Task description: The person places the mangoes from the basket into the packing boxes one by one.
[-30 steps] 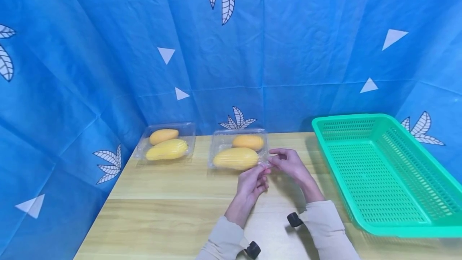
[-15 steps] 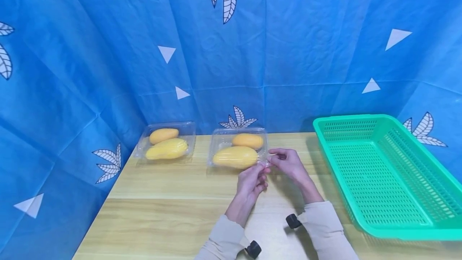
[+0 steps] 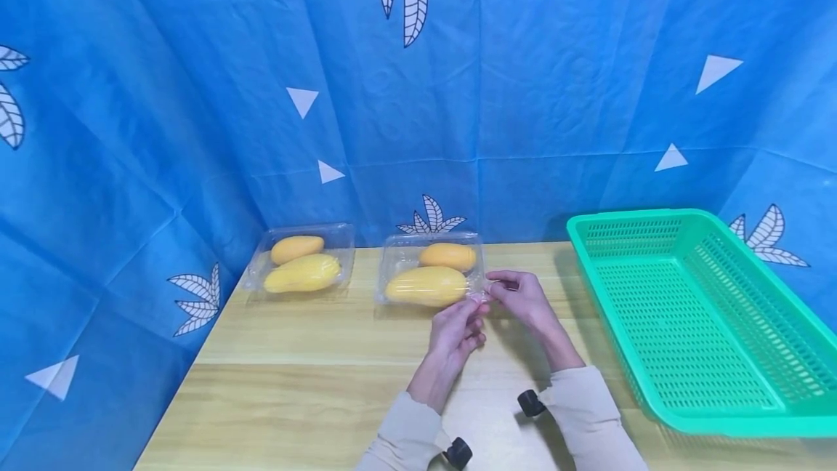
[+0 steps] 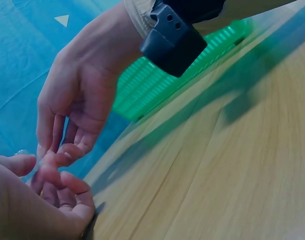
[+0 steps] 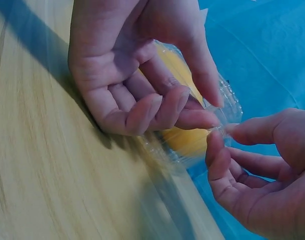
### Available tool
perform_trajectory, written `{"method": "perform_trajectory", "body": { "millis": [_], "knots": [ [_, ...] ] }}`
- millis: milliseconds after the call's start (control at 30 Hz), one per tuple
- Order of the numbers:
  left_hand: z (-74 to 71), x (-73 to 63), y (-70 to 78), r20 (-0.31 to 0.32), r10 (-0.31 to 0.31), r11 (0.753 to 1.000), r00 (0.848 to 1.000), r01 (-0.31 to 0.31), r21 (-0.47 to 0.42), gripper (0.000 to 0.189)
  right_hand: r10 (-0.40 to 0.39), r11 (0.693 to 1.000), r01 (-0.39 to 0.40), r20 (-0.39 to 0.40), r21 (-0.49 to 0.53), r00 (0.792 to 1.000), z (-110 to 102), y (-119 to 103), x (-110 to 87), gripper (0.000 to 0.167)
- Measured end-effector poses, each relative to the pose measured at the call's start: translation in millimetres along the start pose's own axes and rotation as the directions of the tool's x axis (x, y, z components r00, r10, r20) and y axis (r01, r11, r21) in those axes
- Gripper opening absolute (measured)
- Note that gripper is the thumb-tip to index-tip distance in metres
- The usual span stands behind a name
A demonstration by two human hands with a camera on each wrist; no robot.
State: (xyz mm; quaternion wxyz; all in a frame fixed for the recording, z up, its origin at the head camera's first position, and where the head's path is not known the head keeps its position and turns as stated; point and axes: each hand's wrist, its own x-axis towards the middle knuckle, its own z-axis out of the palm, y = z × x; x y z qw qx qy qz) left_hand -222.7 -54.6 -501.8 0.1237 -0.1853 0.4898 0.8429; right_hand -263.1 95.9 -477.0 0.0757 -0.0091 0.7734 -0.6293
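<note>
A clear plastic clamshell box (image 3: 391, 256) rests near the back of the table, with a yellow mango (image 3: 426, 286) and a smaller orange mango (image 3: 447, 256) seen through its plastic. My left hand (image 3: 453, 325) pinches the box's near right corner between thumb and forefinger, its other fingers loosely curled. Just to the right, my right hand (image 3: 523, 298) pinches the edge at that same corner. From the right wrist view, the fingertips of the left hand (image 5: 142, 75) and right hand (image 5: 265, 170) nearly meet on the clear plastic rim.
At the back left of the wooden table (image 3: 281, 398) stands a second clear clamshell box (image 3: 343, 238) with two yellow fruits. A green perforated basket (image 3: 628, 362) takes up the right side. Blue patterned cloth (image 3: 549, 93) hangs behind and along the sides.
</note>
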Motion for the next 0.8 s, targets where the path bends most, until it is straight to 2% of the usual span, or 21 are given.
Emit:
{"method": "perform_trajectory", "body": {
  "millis": [167, 267, 333, 367, 433, 533, 633, 700, 767, 800],
  "knots": [
    [-4.8, 0.0, 1.5, 0.078, 0.007, 0.999, 0.997, -0.01, 0.033, 0.023, -0.043, 0.997, 0.048, 0.08, -0.053, 0.996, -7, 0, 3.6, 0.043],
    [-10.0, -4.1, 4.2, 0.149, 0.016, 0.99, 0.989, -0.037, 0.134, 0.031, -0.083, 0.991, 0.09, 0.072, -0.101, 0.994, -12, 0, 3.8, 0.045],
    [-14.4, -7.6, 8.9, 0.189, 0.029, 0.965, 0.982, -0.077, 0.251, 0.035, -0.12, 0.979, 0.123, 0.031, -0.161, 0.992, -13, -1, 4.2, 0.046],
    [-16.9, -9.5, 12.5, 0.21, 0.046, 0.94, 0.977, -0.113, 0.322, 0.036, -0.142, 0.967, 0.141, 0.01, -0.21, 0.99, -13, -3, 4.9, 0.046],
    [-21.8, -12.9, 22.0, 0.243, 0.079, 0.872, 0.967, -0.185, 0.453, 0.038, -0.191, 0.931, 0.179, -0.005, -0.318, 0.982, -12, -7, 7.2, 0.047],
    [-28.7, -17.0, 37.9, 0.319, 0.125, 0.738, 0.939, -0.303, 0.603, 0.039, -0.253, 0.85, 0.233, 0.021, -0.472, 0.967, -13, -17, 10.6, 0.051],
    [-33.7, -18.1, 53.0, 0.437, 0.173, 0.596, 0.882, -0.447, 0.667, 0.038, -0.281, 0.787, 0.271, 0.069, -0.554, 0.957, -16, -28, 12.5, 0.054],
    [-35.8, -18.3, 63.2, 0.494, 0.209, 0.507, 0.844, -0.525, 0.683, 0.037, -0.29, 0.757, 0.292, 0.1, -0.584, 0.952, -19, -36, 13.5, 0.057],
    [-37.8, -16.8, 73.9, 0.519, 0.26, 0.427, 0.814, -0.579, 0.695, 0.037, -0.297, 0.738, 0.319, 0.138, -0.594, 0.945, -22, -43, 14.9, 0.06],
    [-38.6, -16.3, 80.0, 0.518, 0.284, 0.391, 0.807, -0.591, 0.706, 0.037, -0.299, 0.728, 0.332, 0.157, -0.601, 0.941, -24, -46, 15.6, 0.061]
  ]
}}
